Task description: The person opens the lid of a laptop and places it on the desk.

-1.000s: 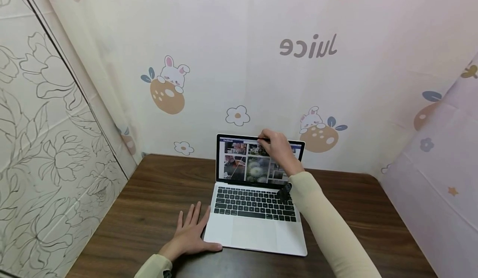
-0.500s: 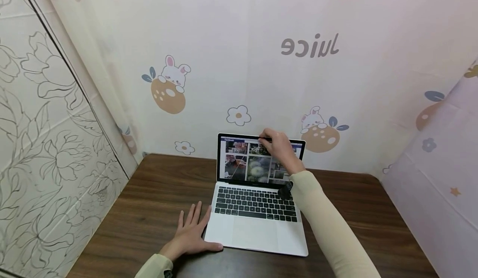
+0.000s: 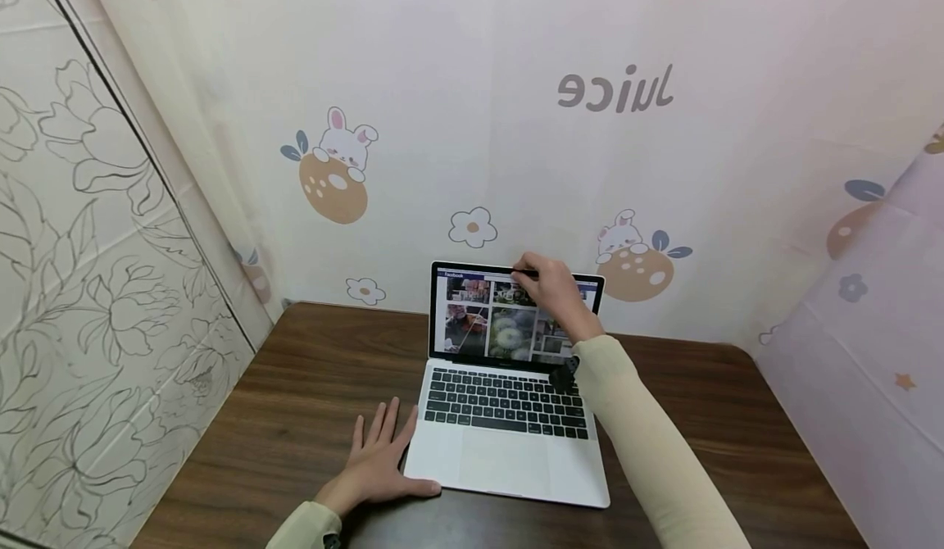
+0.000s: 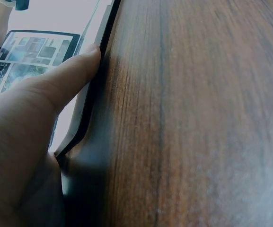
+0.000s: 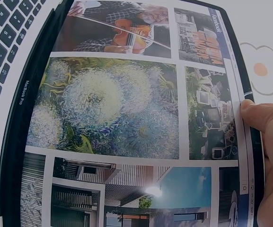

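Note:
A silver laptop (image 3: 505, 460) stands unfolded on the wooden table, its lit screen (image 3: 465, 332) showing a grid of photos. At the top edge of that screen, my right hand (image 3: 549, 291) pinches the lid, thumb on the display side; the right wrist view shows the thumb (image 5: 259, 113) over the bezel. My left hand (image 3: 376, 467) rests with spread fingers at the laptop's front left corner. Its thumb (image 4: 79, 66) lies along the laptop's front edge, while the other fingers lie on the table to the left.
Brown wood table (image 3: 295, 385) extends around the laptop on both sides. A pale curtain (image 3: 472, 82) printed with rabbits and fruit hangs right behind the table. Another printed curtain (image 3: 848, 385) borders the right, and a panel with line-drawn flowers (image 3: 111, 311) borders the left.
The head view shifts very slightly. Both hands and the laptop keep their places, and the screen's tilt looks the same.

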Tool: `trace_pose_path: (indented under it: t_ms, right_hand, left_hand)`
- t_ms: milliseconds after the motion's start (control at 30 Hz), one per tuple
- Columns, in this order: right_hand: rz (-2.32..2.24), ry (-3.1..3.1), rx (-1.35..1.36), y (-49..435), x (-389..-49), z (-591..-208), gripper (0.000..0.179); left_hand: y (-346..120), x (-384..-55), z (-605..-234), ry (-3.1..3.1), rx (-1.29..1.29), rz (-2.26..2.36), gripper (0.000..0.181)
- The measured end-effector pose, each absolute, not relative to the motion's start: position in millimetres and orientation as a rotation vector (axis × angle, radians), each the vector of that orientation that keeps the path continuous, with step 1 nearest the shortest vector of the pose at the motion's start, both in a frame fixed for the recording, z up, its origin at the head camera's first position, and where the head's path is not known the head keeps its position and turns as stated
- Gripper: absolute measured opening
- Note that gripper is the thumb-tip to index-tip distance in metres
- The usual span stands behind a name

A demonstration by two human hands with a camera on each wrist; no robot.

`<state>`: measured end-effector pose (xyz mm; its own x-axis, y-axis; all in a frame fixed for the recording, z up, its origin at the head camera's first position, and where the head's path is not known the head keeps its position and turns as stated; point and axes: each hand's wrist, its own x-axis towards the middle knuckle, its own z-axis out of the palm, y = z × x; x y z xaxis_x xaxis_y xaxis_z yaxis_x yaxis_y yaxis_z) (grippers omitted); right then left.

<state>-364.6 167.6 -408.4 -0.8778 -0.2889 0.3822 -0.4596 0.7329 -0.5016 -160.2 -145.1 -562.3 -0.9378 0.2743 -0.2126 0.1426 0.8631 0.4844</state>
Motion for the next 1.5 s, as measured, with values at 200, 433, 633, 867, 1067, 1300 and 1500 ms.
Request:
trace_pose_path:
  t_ms: [200,433,633,867,1067,1300,1500]
  right_hand:
    - [0.872,-2.657,0.584,167,-366,-409,0.010]
    - [0.878,-2.666,0.572,167,-369,-410,0.011]
    - [0.890,-2.692,0.553,168,-372,-411,0.013]
    - [0.897,-2.706,0.535,168,-376,-413,0.013]
    - [0.911,-2.694,0.548,168,-378,-413,0.011]
    - [0.931,-2.699,0.546,168,-381,-412,0.010]
    - [0.905,-2.702,0.541,168,-384,-414,0.010]
  left_hand:
    - [-144,-159,-560,2.771,0.306,0.652,0.132]
    - [-144,-160,-562,2.772,0.311,0.643,0.133]
    - [-144,-160,-562,2.768,0.309,0.649,0.132]
    - [-144,-159,-561,2.763,0.309,0.661,0.132]
    - [-147,-160,-566,2.763,0.333,0.698,0.133]
    - [-147,-161,-572,2.787,0.325,0.694,0.135]
    - [-147,-160,-568,2.772,0.335,0.712,0.134]
